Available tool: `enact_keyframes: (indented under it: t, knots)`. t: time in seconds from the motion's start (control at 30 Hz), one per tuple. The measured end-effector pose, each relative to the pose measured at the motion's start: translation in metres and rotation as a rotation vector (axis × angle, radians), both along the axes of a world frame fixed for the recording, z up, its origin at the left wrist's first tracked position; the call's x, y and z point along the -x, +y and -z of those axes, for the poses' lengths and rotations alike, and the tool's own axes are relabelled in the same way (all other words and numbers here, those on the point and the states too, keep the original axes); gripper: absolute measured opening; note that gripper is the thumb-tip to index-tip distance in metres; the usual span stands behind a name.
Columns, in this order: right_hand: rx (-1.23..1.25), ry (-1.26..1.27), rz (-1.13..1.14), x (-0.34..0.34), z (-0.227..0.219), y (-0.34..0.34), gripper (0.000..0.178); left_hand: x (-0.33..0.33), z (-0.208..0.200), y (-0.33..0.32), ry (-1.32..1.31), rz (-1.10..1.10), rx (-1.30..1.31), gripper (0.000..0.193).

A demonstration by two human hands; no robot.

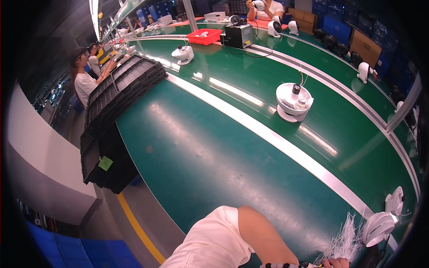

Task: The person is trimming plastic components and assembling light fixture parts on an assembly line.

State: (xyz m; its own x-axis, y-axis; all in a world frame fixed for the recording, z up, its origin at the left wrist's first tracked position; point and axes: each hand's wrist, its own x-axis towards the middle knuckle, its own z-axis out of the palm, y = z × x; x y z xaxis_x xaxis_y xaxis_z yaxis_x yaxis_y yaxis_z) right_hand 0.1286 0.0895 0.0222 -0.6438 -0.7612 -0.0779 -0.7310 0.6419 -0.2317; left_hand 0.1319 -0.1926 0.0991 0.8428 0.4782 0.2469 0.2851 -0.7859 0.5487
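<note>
My left arm, in a short white sleeve with a beaded bracelet, reaches along the bench edge toward the lower right. My left hand (pixel 336 262) is cut off by the lower edge; its visible fingers are curled, and what they hold is hidden. A loose heap of thin white strands (pixel 343 241) lies just beyond it on the green bench. A white round plastic housing (pixel 379 228) rests tilted right of the strands. Behind that stands another white appliance part (pixel 394 201) with a thin wire. My right hand is out of the picture.
A white appliance body (pixel 292 102) with a black cylinder and upright wires stands on the green conveyor (pixel 241 96); a similar one (pixel 182 54) is farther off. Black trays (pixel 123 89) are stacked left. Beyond are a red bin (pixel 204 37), a grey box-shaped device (pixel 239 35) and co-workers.
</note>
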Motion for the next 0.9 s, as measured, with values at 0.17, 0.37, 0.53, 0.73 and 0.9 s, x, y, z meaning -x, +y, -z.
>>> enact_keyframes:
  t: [0.17,0.37,0.53,0.73,0.9]
  knots:
    - [0.004,-0.008,-0.011,-0.002,-0.001,-0.008,0.045,-0.001,-0.007,-0.01,0.027,-0.014,0.018,0.024]
    - [0.0,-0.019,-0.01,-0.011,-0.005,-0.021,0.046,-0.011,-0.02,-0.024,0.06,-0.03,0.04,0.024]
    - [0.003,-0.027,0.001,-0.009,-0.006,-0.031,0.047,-0.007,-0.032,-0.031,0.081,0.014,0.037,0.024]
    - [-0.097,0.142,-0.088,-0.006,-0.02,-0.037,0.056,-0.022,-0.068,-0.02,0.12,0.338,-0.075,0.023]
    - [-0.003,0.454,-0.134,0.048,-0.058,-0.068,0.048,-0.003,-0.051,-0.024,0.076,0.44,-0.122,0.023]
